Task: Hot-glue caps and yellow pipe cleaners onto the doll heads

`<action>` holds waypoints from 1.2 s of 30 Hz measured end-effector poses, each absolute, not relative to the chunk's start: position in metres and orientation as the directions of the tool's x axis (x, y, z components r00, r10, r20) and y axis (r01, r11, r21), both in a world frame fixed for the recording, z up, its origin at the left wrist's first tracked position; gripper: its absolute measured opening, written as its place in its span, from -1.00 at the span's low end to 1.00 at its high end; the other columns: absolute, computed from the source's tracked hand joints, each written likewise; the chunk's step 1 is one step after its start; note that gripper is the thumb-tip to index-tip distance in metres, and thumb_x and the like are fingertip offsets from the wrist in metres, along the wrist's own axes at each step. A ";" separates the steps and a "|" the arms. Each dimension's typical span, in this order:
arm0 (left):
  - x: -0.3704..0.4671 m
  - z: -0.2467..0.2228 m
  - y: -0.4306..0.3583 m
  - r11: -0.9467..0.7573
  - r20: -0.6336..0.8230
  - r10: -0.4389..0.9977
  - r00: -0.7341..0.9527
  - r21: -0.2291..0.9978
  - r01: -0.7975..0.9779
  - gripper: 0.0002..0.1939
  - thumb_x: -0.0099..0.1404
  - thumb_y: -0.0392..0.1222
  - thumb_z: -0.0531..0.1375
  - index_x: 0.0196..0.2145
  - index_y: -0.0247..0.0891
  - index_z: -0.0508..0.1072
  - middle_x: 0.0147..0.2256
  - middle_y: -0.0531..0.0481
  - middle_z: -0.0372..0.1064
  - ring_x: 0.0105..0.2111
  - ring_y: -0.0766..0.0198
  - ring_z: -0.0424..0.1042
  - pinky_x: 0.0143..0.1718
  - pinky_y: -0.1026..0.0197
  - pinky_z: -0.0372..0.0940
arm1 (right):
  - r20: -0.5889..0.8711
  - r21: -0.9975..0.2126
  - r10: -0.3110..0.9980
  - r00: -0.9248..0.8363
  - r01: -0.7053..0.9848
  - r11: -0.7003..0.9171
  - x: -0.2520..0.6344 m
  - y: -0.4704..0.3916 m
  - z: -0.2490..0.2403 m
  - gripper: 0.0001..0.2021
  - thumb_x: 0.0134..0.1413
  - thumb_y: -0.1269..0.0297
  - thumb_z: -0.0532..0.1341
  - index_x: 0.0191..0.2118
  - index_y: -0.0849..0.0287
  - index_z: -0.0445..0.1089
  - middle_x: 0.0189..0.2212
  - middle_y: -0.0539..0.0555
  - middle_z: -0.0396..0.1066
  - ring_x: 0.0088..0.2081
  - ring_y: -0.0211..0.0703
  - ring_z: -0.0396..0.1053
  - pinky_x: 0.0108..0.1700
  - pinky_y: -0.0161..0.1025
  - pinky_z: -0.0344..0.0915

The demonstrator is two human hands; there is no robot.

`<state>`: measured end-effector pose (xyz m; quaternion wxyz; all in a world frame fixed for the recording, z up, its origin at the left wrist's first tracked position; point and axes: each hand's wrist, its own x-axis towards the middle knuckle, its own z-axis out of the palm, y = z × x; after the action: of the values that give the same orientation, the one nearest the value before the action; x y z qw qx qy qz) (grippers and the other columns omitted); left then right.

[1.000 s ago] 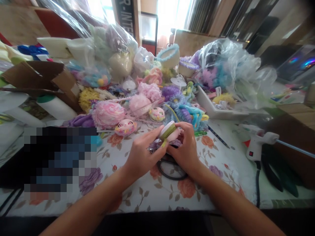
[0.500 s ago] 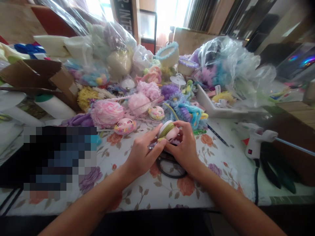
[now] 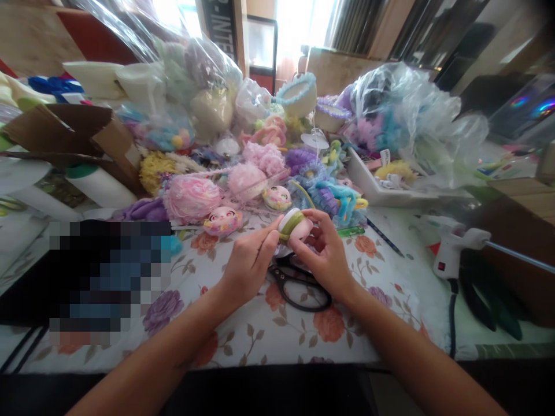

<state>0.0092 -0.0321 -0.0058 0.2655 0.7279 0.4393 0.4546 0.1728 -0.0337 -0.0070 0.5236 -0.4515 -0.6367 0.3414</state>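
Above the flowered tablecloth, my right hand (image 3: 323, 251) grips a small pale pink doll head (image 3: 302, 229), fingers curled over its far side and thumb beneath. Its face is turned out of sight. A white rim shows at one end. Wrapped around it is an olive-green fabric strip (image 3: 293, 223). My left hand (image 3: 251, 254) is closed at the near left edge, thumb and forefinger pinching the strip where it leaves the head. Black-handled scissors (image 3: 307, 292) lie on the cloth just under my hands, their blades mostly hidden.
Two painted doll heads (image 3: 222, 221) lie beyond my hands, before a heap of pink yarn (image 3: 193, 196) and fuzzy stems. A white glue gun (image 3: 455, 245) stands at right, near a pencil (image 3: 385, 237). A white tray (image 3: 377, 188) and cardboard box (image 3: 78, 136) flank the heap.
The doll head has turned slightly in my hands, showing more of the green strip. My left fingers have drawn together at its edge, and my right thumb has moved up onto it.
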 end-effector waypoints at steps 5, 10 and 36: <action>0.010 -0.006 -0.033 -0.494 0.455 0.869 0.196 0.764 0.416 -0.58 0.44 -0.14 -0.04 0.10 -0.33 0.43 -0.13 -0.08 0.54 -0.25 0.22 0.51 -0.13 0.25 0.35 | 0.301 -0.944 0.953 0.003 0.139 0.298 0.172 -0.034 -0.004 -0.64 -0.03 0.31 0.31 -0.07 0.02 0.29 -0.19 0.03 0.39 -0.22 -0.14 0.44 -0.22 -0.18 0.47; 0.010 -0.006 -0.033 -0.500 0.470 0.863 0.185 0.744 0.443 -0.58 0.44 -0.14 -0.04 0.08 -0.35 0.45 -0.25 -0.07 0.56 -0.29 0.22 0.50 -0.18 0.25 0.36 | 0.268 -0.961 0.963 -0.020 0.057 0.269 0.173 -0.032 -0.006 -0.65 -0.03 0.27 0.31 -0.09 0.01 0.28 -0.26 -0.02 0.38 -0.26 -0.18 0.43 -0.25 -0.23 0.47; 0.013 -0.005 -0.036 -0.509 0.469 0.859 0.205 0.740 0.439 -0.60 0.43 -0.18 -0.02 0.09 -0.36 0.44 -0.04 -0.13 0.51 -0.18 0.19 0.53 -0.12 0.24 0.38 | 0.250 -0.966 0.968 -0.001 0.074 0.250 0.171 -0.033 -0.010 -0.66 -0.05 0.27 0.32 -0.13 0.02 0.24 -0.33 -0.05 0.37 -0.30 -0.20 0.41 -0.33 -0.28 0.42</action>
<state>0.0131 -0.0363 -0.0055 0.2313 0.7409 0.4382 0.4534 0.1708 -0.0330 -0.0101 0.5424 -0.4529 -0.5751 0.4123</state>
